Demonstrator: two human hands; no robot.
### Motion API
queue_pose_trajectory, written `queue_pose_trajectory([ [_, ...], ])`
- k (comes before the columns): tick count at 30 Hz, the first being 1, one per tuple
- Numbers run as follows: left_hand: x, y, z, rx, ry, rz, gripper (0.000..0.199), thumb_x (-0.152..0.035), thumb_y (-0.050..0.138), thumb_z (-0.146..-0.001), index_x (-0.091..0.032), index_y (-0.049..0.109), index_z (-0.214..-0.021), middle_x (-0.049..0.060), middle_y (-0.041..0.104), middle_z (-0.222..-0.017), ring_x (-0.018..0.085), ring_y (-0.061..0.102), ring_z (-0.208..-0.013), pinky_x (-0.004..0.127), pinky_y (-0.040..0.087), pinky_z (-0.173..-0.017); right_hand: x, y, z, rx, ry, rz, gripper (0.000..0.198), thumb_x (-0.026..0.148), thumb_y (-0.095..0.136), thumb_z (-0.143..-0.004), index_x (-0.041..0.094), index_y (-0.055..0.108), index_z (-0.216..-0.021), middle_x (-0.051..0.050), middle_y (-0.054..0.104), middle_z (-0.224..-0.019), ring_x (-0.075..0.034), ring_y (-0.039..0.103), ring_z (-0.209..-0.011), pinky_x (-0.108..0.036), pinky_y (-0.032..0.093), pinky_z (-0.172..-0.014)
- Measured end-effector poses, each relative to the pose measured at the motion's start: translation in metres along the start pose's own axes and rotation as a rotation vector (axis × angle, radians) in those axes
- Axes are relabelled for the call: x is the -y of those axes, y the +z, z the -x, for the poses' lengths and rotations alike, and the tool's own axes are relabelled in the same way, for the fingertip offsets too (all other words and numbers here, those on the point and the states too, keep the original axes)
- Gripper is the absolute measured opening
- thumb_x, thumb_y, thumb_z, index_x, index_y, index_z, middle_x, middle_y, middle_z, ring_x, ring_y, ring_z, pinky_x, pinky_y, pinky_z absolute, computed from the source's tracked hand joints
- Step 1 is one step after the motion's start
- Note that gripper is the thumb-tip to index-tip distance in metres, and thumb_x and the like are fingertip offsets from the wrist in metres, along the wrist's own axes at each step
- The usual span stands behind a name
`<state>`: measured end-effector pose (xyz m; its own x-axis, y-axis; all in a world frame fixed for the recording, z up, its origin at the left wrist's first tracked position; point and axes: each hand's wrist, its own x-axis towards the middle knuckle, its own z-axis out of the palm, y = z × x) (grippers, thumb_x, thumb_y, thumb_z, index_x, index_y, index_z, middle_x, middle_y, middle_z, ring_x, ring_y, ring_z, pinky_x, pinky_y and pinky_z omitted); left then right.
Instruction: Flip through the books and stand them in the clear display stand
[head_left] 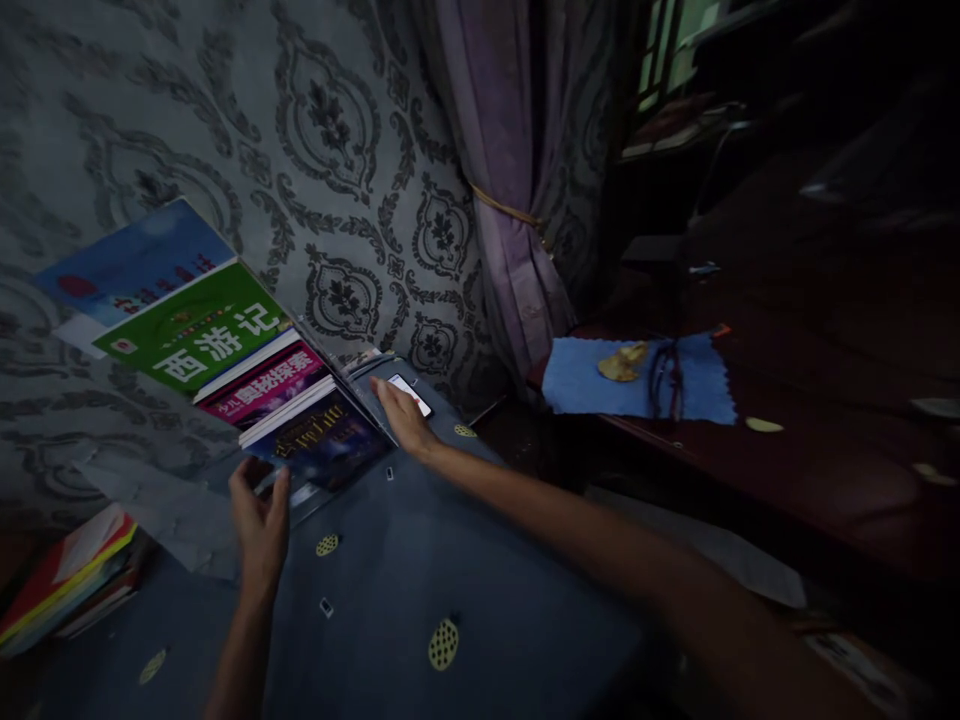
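Several books stand upright in a staggered stack before me, the rear ones showing higher. In front is a dark blue book (322,440); behind it come a pink-titled book (262,383), a green book (202,325) and a light blue one (142,262). My left hand (259,515) is at the front book's lower left corner, thumb and fingers apart; whether it touches is unclear. Beside the stack's right edge, my right hand (405,418) has its fingers stretched out, holding nothing visible. A lit phone (411,394) lies just behind that hand.
A blue cloth with pineapple prints (390,570) covers the surface under the books. More books (75,570) lie at the left, near a crumpled translucent sheet (165,510). Patterned wall and a tied purple curtain (517,200) rise behind. At right, a dark red table (825,450) bears a light blue cloth (574,380).
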<state>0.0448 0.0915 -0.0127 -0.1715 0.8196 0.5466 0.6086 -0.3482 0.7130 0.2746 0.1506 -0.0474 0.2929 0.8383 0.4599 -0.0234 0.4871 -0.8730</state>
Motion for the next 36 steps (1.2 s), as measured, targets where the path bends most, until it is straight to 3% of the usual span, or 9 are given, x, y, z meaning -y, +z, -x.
queue_pose_trajectory([
  [3,0.015,0.003,0.006,0.099,-0.019,-0.079,0.055,-0.068,0.06,-0.085,-0.02,0.057,-0.112,0.007,0.067,-0.103,0.026,0.066,-0.103,0.041,0.056,-0.092,-0.005,0.003,0.013,0.074,0.02,-0.006,0.069,0.074,0.032,-0.098,0.026,0.071,-0.129,-0.006,0.074,-0.126,-0.025,0.065,-0.127,-0.044,0.048,-0.111],
  [6,0.025,0.005,0.004,0.175,0.017,-0.154,0.05,-0.068,0.054,-0.088,-0.021,0.059,-0.102,0.007,0.068,-0.098,0.027,0.067,-0.1,0.041,0.055,-0.091,-0.007,0.004,0.023,0.092,0.017,-0.004,0.061,0.068,0.04,-0.098,0.025,0.071,-0.13,-0.006,0.072,-0.131,-0.025,0.061,-0.132,-0.045,0.045,-0.115],
  [11,0.028,0.008,0.002,0.199,0.056,-0.247,0.042,-0.059,0.049,-0.09,-0.021,0.06,-0.104,0.011,0.071,-0.103,0.03,0.068,-0.1,0.042,0.054,-0.089,-0.01,0.006,0.033,0.147,0.004,0.033,0.053,0.053,0.043,-0.101,0.026,0.06,-0.144,-0.003,0.06,-0.147,-0.021,0.051,-0.141,-0.044,0.038,-0.121],
  [16,0.021,0.012,0.004,0.169,0.062,-0.327,0.033,-0.052,0.048,-0.089,-0.023,0.058,-0.101,0.011,0.071,-0.101,0.031,0.068,-0.094,0.042,0.053,-0.082,-0.015,0.011,0.036,0.224,-0.02,0.114,0.059,0.045,0.039,-0.102,0.02,0.044,-0.155,-0.005,0.044,-0.159,-0.02,0.037,-0.151,-0.043,0.026,-0.128],
  [21,0.016,0.013,0.005,0.181,0.016,-0.373,0.03,-0.049,0.047,-0.089,-0.022,0.056,-0.098,0.012,0.071,-0.095,0.032,0.068,-0.092,0.044,0.053,-0.082,-0.017,0.015,0.038,0.225,-0.032,0.138,0.059,0.043,0.042,-0.102,0.021,0.042,-0.156,-0.005,0.044,-0.16,-0.022,0.035,-0.152,-0.047,0.026,-0.128],
  [25,0.012,0.013,0.006,0.187,0.028,-0.407,0.028,-0.047,0.047,-0.089,-0.022,0.055,-0.1,0.012,0.071,-0.096,0.032,0.069,-0.094,0.044,0.054,-0.081,-0.017,0.017,0.04,0.23,-0.039,0.168,0.062,0.042,0.04,-0.102,0.014,0.039,-0.158,-0.011,0.04,-0.162,-0.024,0.033,-0.153,-0.047,0.024,-0.128],
  [30,0.015,0.011,0.005,0.206,0.048,-0.415,0.033,-0.054,0.045,-0.088,-0.023,0.052,-0.093,0.012,0.069,-0.086,0.033,0.069,-0.086,0.046,0.055,-0.076,-0.015,0.016,0.042,0.227,-0.058,0.18,0.061,0.038,0.041,-0.102,0.014,0.038,-0.158,-0.013,0.041,-0.162,-0.025,0.034,-0.152,-0.048,0.026,-0.128],
  [33,0.015,0.008,0.003,0.238,0.058,-0.355,0.038,-0.057,0.046,-0.09,-0.022,0.053,-0.101,0.011,0.071,-0.09,0.032,0.071,-0.087,0.045,0.056,-0.076,-0.009,0.015,0.04,0.239,-0.117,0.238,0.06,0.037,0.041,-0.103,0.015,0.035,-0.159,-0.013,0.037,-0.164,-0.024,0.029,-0.154,-0.05,0.024,-0.128],
  [36,0.008,0.006,0.002,0.201,0.061,-0.26,0.048,-0.055,0.05,-0.092,-0.019,0.046,-0.124,0.015,0.071,-0.109,0.029,0.073,-0.094,0.043,0.058,-0.08,0.0,0.016,0.035,0.241,-0.199,0.243,0.06,0.039,0.04,-0.104,0.017,0.033,-0.159,-0.012,0.036,-0.165,-0.022,0.027,-0.155,-0.047,0.023,-0.129],
])
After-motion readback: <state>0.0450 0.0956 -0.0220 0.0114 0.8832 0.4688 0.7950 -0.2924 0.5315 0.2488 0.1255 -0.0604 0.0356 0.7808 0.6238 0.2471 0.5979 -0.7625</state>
